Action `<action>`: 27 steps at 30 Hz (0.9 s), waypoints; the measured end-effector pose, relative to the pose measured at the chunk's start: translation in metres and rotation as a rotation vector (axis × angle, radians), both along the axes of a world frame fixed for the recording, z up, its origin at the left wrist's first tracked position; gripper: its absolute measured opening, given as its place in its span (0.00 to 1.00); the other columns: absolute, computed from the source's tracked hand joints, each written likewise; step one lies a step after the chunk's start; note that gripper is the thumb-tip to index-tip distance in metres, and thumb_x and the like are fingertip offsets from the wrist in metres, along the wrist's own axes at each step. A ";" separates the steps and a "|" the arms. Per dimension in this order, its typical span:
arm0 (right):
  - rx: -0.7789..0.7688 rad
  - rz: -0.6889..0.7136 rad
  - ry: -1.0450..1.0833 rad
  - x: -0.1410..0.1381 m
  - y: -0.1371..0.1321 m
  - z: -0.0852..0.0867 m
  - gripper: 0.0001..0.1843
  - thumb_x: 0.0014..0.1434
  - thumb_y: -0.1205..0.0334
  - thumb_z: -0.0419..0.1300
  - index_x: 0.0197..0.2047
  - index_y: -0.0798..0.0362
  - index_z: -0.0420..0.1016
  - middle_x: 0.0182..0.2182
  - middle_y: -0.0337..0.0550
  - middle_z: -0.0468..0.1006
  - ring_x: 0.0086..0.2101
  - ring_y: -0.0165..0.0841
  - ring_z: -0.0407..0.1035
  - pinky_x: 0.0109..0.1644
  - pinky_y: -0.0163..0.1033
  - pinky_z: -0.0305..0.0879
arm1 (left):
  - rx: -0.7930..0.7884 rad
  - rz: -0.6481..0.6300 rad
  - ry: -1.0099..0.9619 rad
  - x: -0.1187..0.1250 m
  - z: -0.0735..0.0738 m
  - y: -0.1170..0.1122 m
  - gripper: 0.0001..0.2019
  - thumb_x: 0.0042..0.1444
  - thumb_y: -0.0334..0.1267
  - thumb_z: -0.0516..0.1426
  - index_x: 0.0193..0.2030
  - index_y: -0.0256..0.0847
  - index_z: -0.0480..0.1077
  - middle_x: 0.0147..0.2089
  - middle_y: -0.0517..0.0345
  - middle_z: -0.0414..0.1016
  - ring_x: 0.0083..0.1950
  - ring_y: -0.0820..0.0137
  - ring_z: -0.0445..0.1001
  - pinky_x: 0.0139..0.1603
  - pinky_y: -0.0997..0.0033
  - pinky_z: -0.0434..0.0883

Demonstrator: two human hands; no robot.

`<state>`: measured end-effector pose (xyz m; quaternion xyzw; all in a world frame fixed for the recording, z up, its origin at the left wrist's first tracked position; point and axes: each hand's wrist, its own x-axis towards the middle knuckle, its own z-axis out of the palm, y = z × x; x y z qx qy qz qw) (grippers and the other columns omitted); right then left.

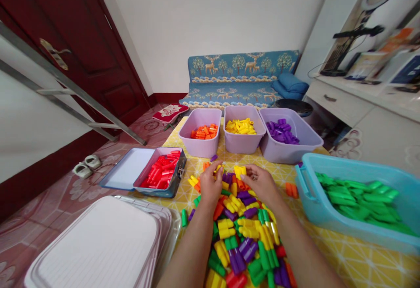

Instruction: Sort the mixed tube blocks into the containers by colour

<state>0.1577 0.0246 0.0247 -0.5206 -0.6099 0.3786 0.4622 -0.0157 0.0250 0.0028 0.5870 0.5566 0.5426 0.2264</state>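
Over a mixed pile of plastic bullet-shaped toy blocks [251, 213] are both my hands. My right hand [260, 182] pinches a yellow block [239, 171] between thumb and fingers at the pile's far end. A little to its left, my left hand [211, 182] has its fingers curled round a small yellow block [219, 168], mostly hidden by the fingers. Yellow, purple, green, red and orange pieces lie between and below my forearms, some joined in pairs or longer.
Beyond the pile stand lilac bins of orange [201, 147], yellow [241, 144] and purple pieces [278, 153]. A blue tub [341, 222] at right holds green ones. Left are an open case [170, 190] of red pieces and stacked white lids [98, 244]. A patterned sofa [236, 76] stands behind.
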 end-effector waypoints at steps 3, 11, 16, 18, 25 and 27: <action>0.013 -0.028 0.042 0.008 0.023 0.026 0.14 0.45 0.61 0.63 0.38 0.55 0.75 0.31 0.44 0.79 0.31 0.35 0.73 0.36 0.40 0.70 | 0.003 0.037 0.015 -0.002 -0.004 0.001 0.13 0.59 0.39 0.54 0.46 0.41 0.75 0.40 0.53 0.79 0.40 0.67 0.76 0.42 0.69 0.72; 0.096 -0.047 0.155 -0.012 0.031 0.030 0.24 0.49 0.57 0.62 0.51 0.52 0.71 0.45 0.50 0.77 0.35 0.35 0.75 0.37 0.41 0.72 | -0.070 -0.083 -0.176 0.002 -0.006 -0.001 0.16 0.59 0.42 0.54 0.50 0.37 0.73 0.36 0.54 0.79 0.33 0.70 0.75 0.35 0.73 0.71; 0.105 0.049 -0.197 -0.040 0.007 -0.007 0.19 0.51 0.63 0.60 0.48 0.52 0.75 0.45 0.48 0.76 0.36 0.35 0.73 0.43 0.43 0.70 | -0.066 -0.147 -0.119 -0.002 0.001 -0.004 0.16 0.61 0.40 0.51 0.52 0.39 0.72 0.45 0.53 0.78 0.44 0.67 0.76 0.48 0.68 0.71; 0.145 0.038 -0.258 -0.045 0.003 -0.010 0.17 0.52 0.65 0.59 0.47 0.51 0.76 0.44 0.48 0.75 0.38 0.35 0.72 0.44 0.43 0.69 | -0.065 -0.173 -0.088 -0.003 0.003 -0.005 0.16 0.61 0.39 0.50 0.52 0.39 0.72 0.46 0.53 0.78 0.45 0.67 0.76 0.50 0.68 0.70; 0.136 0.075 -0.412 -0.025 0.006 0.009 0.12 0.48 0.70 0.57 0.35 0.51 0.78 0.33 0.43 0.78 0.32 0.34 0.72 0.39 0.39 0.68 | -0.044 -0.195 0.028 -0.003 0.004 -0.005 0.17 0.61 0.35 0.49 0.55 0.40 0.70 0.36 0.56 0.80 0.37 0.70 0.76 0.42 0.71 0.71; 0.084 0.117 -0.461 -0.014 0.013 0.018 0.08 0.46 0.70 0.58 0.29 0.51 0.77 0.26 0.40 0.78 0.27 0.33 0.70 0.34 0.38 0.66 | -0.020 -0.159 0.023 -0.005 0.004 -0.005 0.16 0.61 0.34 0.49 0.53 0.40 0.71 0.35 0.57 0.80 0.37 0.70 0.76 0.43 0.71 0.71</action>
